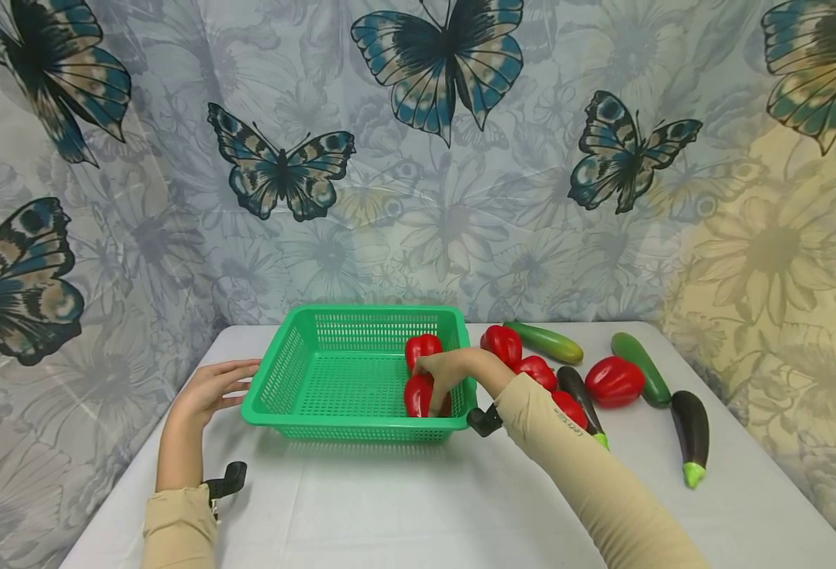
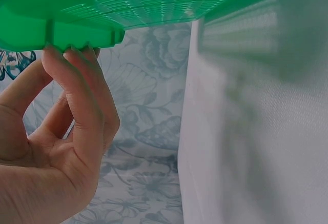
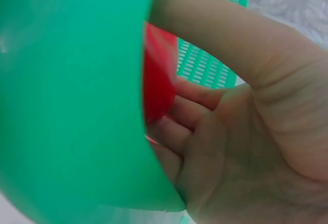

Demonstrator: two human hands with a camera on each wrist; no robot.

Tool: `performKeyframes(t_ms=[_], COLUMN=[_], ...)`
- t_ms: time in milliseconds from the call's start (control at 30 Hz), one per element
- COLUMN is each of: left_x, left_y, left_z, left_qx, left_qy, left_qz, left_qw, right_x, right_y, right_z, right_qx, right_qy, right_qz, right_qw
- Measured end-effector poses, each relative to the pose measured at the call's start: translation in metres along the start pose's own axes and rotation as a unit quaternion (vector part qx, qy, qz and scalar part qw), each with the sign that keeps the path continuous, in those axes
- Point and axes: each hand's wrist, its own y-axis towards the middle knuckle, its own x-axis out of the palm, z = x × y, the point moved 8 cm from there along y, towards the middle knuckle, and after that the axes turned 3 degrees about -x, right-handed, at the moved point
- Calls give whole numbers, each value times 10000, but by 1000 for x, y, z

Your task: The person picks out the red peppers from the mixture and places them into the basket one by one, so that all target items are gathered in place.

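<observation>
Right now, the held pepper lies under the right hand, across the basket from the left.
From the head, I see the right hand (image 1: pixel 446 374) over the green basket's (image 1: pixel 361 423) right end, thumb and fingers curled round a red pepper (image 1: pixel 416 393) inside; which way its long axis points I cannot tell, since the hand covers part. A second red pepper (image 1: pixel 423 346) sits just behind it. The left hand (image 1: pixel 208 389), much the farther from both, is at the opposite end, fingers loosely extended, holding no vegetable. From the left wrist, its fingertips touch the basket's rim from outside, the palm free. From the right wrist, the basket wall hides much of the grip, though fingers show against the held pepper's red skin.
</observation>
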Motion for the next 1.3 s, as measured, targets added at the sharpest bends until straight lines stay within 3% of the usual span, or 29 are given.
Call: performKeyframes(t_ms=[867, 1300], left_x=[5, 2], left_y=[-11, -9], left_z=[10, 6], left_qx=[-1, -42], left_qy=[-87, -60], left_qz=[-165, -41], left_qw=[9998, 10000], right_x=[-9, -26], right_y=[-7, -20], right_z=[-1, -9], right_qx=[-502, -1088], right_qy=[323, 778], right_qz=[11, 518], right_qw=[9982, 9897])
